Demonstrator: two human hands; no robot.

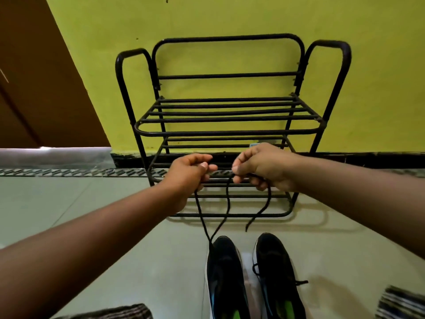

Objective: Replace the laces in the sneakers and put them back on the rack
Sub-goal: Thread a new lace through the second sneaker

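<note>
Two black sneakers stand side by side on the floor, the left sneaker [224, 275] and the right sneaker [277, 275], toes toward the rack. A black lace [227, 203] rises from the left sneaker's toe area in two strands. My left hand [190, 172] pinches one strand, and my right hand [262, 168] pinches the other strand, whose free end dangles below it. Both hands are held up in front of the black metal shoe rack [225, 132], whose shelves carry nothing. The right sneaker has a loose lace at its sides.
The rack stands against a yellow-green wall [230, 19]. A brown door [34, 77] is at the left. Striped fabric shows at the bottom left [119, 311] and bottom right [400, 305] corners. The floor is pale tile.
</note>
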